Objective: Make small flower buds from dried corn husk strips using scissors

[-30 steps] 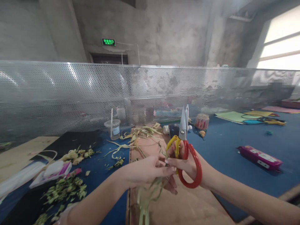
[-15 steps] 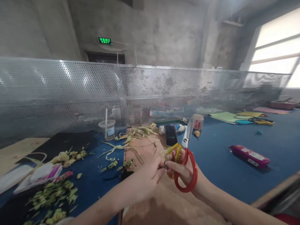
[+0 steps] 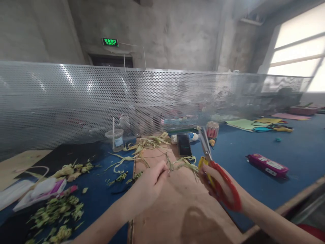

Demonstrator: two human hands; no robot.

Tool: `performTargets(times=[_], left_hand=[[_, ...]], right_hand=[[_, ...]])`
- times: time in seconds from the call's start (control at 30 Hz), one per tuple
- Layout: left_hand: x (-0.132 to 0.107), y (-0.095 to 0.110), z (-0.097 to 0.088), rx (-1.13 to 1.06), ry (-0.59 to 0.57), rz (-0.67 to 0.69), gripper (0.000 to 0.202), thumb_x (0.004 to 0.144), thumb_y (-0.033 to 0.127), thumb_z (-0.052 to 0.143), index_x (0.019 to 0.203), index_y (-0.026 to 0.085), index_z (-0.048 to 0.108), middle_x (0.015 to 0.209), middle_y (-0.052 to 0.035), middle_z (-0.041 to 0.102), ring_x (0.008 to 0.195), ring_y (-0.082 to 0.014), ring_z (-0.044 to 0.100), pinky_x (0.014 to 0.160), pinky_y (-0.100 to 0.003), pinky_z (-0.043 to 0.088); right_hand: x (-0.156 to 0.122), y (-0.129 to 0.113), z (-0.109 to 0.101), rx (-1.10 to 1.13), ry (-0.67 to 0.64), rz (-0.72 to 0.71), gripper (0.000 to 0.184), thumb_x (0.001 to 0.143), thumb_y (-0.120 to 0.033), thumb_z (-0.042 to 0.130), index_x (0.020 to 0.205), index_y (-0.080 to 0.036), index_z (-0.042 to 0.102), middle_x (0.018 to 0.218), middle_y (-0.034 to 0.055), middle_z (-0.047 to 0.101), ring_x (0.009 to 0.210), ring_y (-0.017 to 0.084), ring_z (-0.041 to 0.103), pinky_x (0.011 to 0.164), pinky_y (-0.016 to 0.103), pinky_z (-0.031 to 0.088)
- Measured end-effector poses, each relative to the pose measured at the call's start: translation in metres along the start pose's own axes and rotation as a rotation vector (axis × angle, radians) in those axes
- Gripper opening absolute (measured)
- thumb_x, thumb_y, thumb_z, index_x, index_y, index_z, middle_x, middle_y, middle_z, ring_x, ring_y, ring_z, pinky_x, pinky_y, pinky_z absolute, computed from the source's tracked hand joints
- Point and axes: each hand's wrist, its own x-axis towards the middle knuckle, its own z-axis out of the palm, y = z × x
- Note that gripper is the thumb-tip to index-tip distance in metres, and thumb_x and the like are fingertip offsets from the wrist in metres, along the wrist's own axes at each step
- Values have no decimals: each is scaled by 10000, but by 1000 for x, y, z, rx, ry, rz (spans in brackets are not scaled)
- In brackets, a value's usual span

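My left hand (image 3: 152, 179) is closed, its fingertips pinched at one end of a pale green, twisted plant strand (image 3: 182, 164). The strand runs right over the brown board (image 3: 175, 193) toward my other hand. My right hand (image 3: 215, 181) is wrapped round a pair of scissors (image 3: 223, 179) with red handles. The blades point up and away and stand a little apart. A yellow item (image 3: 203, 162) also lies against my right fingers; its kind is unclear. Dried leaf strips (image 3: 152, 141) are heaped at the board's far end, beside a dark phone (image 3: 184, 145).
Green plant scraps (image 3: 58, 211) and a white-and-purple packet (image 3: 43, 189) lie left. Behind stand a plastic cup with a straw (image 3: 117, 140), a jar (image 3: 212, 129) and a perforated metal screen (image 3: 83, 98). To the right are a purple packet (image 3: 266, 165) and coloured sheets (image 3: 241, 124).
My hands were together and have come apart. The right hand has moved right with the scissors, whose blades have spread. The strand now shows stretched between the hands.
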Motion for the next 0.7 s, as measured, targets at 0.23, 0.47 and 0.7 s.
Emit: performTargets(times=[0.23, 0.47, 0.7], left_hand=[[-5, 12, -2, -74, 105, 2, 205, 878, 321, 318, 717, 204, 365, 630, 44, 378, 595, -114, 363, 555, -250, 270], [-18, 35, 19, -1, 71, 58, 179, 882, 268, 316, 730, 202, 383, 610, 46, 391, 557, -100, 364, 537, -252, 260], [-31, 45, 30, 112, -24, 43, 186, 874, 270, 332, 743, 201, 444, 595, 34, 447, 542, -103, 382, 517, -259, 249]], right_hand=[[-61, -21, -15, -722, -48, 16, 269, 706, -470, 583, 771, -211, 552, 752, 34, 645, 669, 185, 564, 577, 234, 445], [-73, -19, 4, -795, -89, 50, 285, 751, -477, 528, 811, -198, 519, 750, 36, 645, 651, 172, 559, 569, 225, 441], [-87, -15, 6, -609, -157, 66, 298, 768, -464, 511, 885, -190, 523, 829, 34, 639, 763, 185, 577, 675, 225, 470]])
